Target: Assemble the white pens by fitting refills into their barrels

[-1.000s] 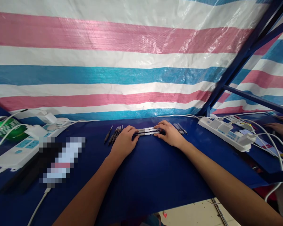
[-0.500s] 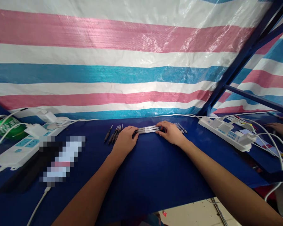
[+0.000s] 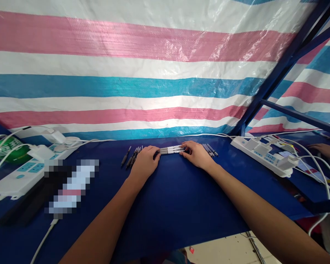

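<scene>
Background: woven plastic tarp (image 3: 126, 62) in pink, white and blue stripes hangs behind the work area, with a dark blue metal frame (image 3: 280, 73) running diagonally at upper right.

Surface: dark blue tabletop (image 3: 165, 205), glossy, with its front edge in view and a pale floor (image 3: 222, 249) showing below it.

Left hand: left hand (image 3: 145, 165) rests palm down at the left end of the row of white-banded pens, fingers curled in and touching it, grasping it from that side.

Right hand: right hand (image 3: 198, 154) sits palm down at the opposite end, fingers pressed against the same row, also grasping it. Neither hand is clenched into a fist.

Held item: white-banded pens (image 3: 170, 149) lie flat and side by side, horizontal, squeezed between both hands, near the back of the tabletop. Exact count unclear, looks like two or three.

Nearby left: dark pens (image 3: 133, 157) lie fanned out just beside the left hand.

Nearby right: grey pens (image 3: 209, 149) lie in a small group just beside the right hand.

Left side of table: white power strip (image 3: 19, 179) with white cables (image 3: 82, 143) and a green can (image 3: 8, 152) beyond it. A pixelated object (image 3: 71, 187) lies in front, too blurred to identify.

Right side of table: second white power strip (image 3: 261, 156), with plugs and cables in it.

Other person: another person's hand (image 3: 323, 149) at far right, well apart from the pens.
</scene>
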Demonstrator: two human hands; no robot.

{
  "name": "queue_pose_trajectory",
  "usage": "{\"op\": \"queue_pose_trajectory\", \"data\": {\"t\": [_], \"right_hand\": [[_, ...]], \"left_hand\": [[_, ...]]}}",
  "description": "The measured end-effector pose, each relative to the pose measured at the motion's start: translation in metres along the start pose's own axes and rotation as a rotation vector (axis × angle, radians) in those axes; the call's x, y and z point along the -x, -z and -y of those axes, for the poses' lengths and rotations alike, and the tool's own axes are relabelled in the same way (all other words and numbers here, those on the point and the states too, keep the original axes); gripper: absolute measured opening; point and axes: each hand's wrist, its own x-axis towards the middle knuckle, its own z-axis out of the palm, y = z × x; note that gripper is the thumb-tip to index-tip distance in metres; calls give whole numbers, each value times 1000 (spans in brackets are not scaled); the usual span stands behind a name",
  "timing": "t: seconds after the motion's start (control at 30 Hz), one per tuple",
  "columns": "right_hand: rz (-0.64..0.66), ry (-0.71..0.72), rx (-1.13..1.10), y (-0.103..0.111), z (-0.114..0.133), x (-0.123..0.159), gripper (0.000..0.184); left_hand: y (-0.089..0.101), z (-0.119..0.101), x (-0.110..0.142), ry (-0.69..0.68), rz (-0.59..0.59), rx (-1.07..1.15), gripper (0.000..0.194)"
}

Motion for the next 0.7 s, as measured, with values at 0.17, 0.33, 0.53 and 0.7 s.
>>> {"op": "queue_pose_trajectory", "data": {"t": [0.17, 0.33, 0.53, 0.7], "right_hand": [[8, -21, 28, 5, 5, 4, 24], [15, -24, 52, 9, 5, 7, 26], [25, 110, 127, 10, 5, 11, 52], [91, 147, 171, 11, 7, 14, 51]], "left_hand": [[6, -6, 4, 17, -12, -32, 24], [13, -7, 7, 4, 9, -91, 25], [26, -9, 8, 36, -24, -252, 29], [32, -9, 10, 98, -2, -299, 29]]}}
